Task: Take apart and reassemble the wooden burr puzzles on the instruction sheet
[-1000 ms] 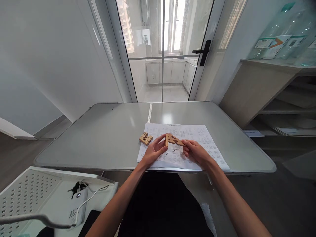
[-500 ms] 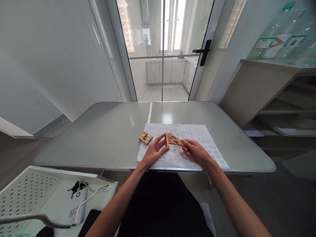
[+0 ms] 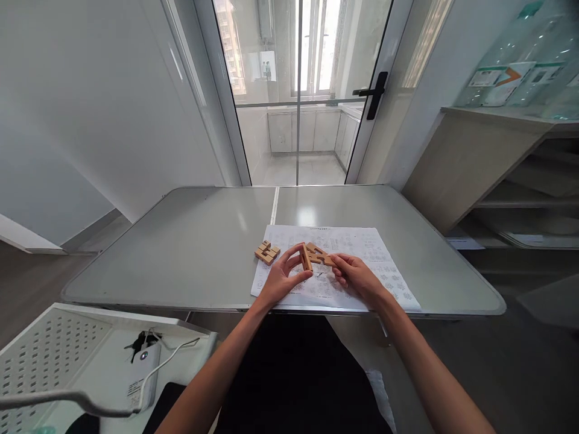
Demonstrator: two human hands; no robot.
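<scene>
My left hand [image 3: 283, 279] grips a wooden puzzle frame [image 3: 306, 259] between thumb and fingers, tilted so that a slot shows in its face. From the right, my right hand [image 3: 358, 278] pinches the end of a flat notched wooden puzzle piece [image 3: 322, 260]. That piece reaches to the frame; whether it passes inside is hidden. Behind them shows another light wooden piece [image 3: 315, 248], and I cannot tell what supports it. Left of my left hand, a cluster of interlocked wooden blocks [image 3: 267, 252] rests across the edge of a printed sheet [image 3: 362, 241].
The sheet lies on a grey folding table [image 3: 181, 253]. At lower left a white perforated basket [image 3: 58, 343] holds a white power bank [image 3: 143, 377] with a cable and keys [image 3: 141, 342]. Large plastic bottles [image 3: 511, 72] stand on shelving at right. A glass door [image 3: 312, 138] is beyond the table.
My left hand has turned the frame slightly, so its slotted face now shows more. My right hand has shifted a little to the left with the notched piece.
</scene>
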